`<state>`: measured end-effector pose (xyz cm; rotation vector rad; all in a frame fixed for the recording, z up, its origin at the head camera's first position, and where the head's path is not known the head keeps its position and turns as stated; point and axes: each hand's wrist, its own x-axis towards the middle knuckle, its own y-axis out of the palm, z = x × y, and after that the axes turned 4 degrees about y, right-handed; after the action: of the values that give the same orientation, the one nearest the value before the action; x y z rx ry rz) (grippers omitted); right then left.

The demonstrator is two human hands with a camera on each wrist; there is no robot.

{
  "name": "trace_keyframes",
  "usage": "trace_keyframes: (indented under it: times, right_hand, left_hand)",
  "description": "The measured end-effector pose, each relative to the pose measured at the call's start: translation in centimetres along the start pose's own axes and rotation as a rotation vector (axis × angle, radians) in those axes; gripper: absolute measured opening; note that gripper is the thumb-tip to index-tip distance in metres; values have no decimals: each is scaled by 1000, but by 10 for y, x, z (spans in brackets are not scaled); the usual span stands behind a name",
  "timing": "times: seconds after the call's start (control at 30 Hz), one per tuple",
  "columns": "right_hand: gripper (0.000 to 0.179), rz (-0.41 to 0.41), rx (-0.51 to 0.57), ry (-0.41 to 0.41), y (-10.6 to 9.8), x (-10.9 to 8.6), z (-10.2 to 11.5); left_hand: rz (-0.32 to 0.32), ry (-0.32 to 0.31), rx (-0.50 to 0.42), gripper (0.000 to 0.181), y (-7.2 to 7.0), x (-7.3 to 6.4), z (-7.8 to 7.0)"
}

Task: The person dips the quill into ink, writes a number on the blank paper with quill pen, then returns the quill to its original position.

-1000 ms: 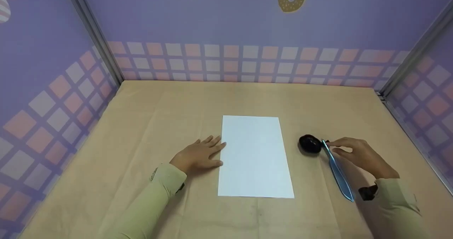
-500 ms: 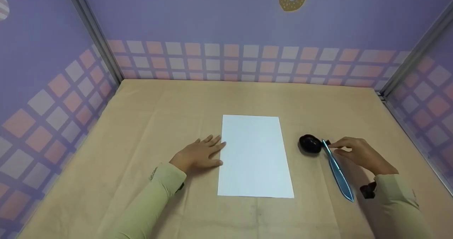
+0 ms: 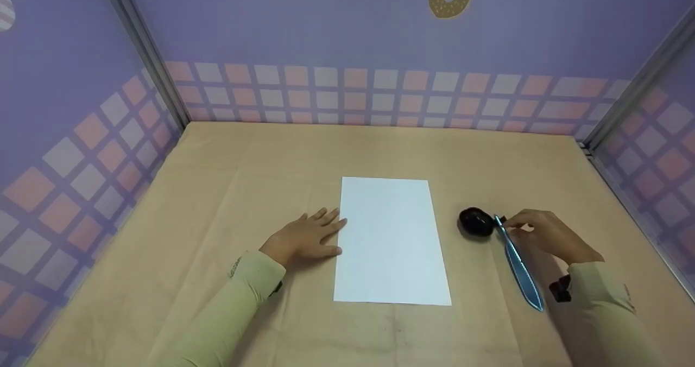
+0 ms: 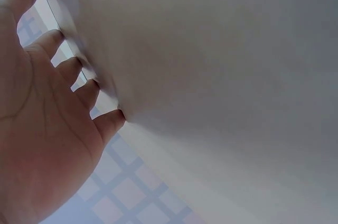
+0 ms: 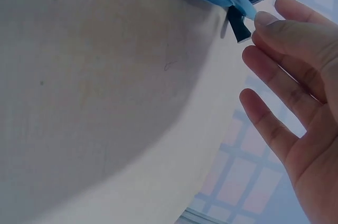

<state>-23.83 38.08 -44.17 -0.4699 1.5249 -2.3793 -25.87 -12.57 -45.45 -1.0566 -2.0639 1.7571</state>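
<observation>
A blank white sheet of paper (image 3: 388, 242) lies flat at the middle of the table. My left hand (image 3: 301, 239) rests beside it with fingers spread, the fingertips at its left edge. At the right lies a blue feather-shaped thing (image 3: 521, 272), narrow end away from me, crossing the short black tab (image 5: 240, 26) of a shiny black rounded object (image 3: 476, 222). My right hand (image 3: 543, 234) is at that narrow end; thumb and forefinger come close to it in the head view. In the right wrist view, the thumb tip meets the end, while the other fingers stay apart.
A beige cloth (image 3: 260, 166) with creases covers the table. Purple walls (image 3: 347, 36) with pink and white squares stand behind and at both sides, joined by grey metal posts (image 3: 144, 46).
My right hand and wrist have shifted slightly left, and the gap between thumb and forefinger looks smaller. My left hand, the paper and the blue feather-shaped thing stay where they were.
</observation>
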Motion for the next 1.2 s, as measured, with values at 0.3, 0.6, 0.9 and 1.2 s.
trace_keyframes:
  times: [0.3, 0.6, 0.9, 1.2]
  right_hand:
    - [22, 60, 31, 34, 0, 5, 0]
    - [25, 85, 26, 26, 1, 7, -2]
    - [32, 85, 7, -43, 4, 8, -3]
    - [33, 116, 3, -20, 7, 9, -3]
  left_hand:
    - [-4, 7, 5, 71, 1, 1, 2]
    - [4, -3, -3, 71, 1, 0, 1]
    - [-18, 5, -6, 71, 4, -1, 1]
    - [-23, 10, 12, 71, 3, -1, 1]
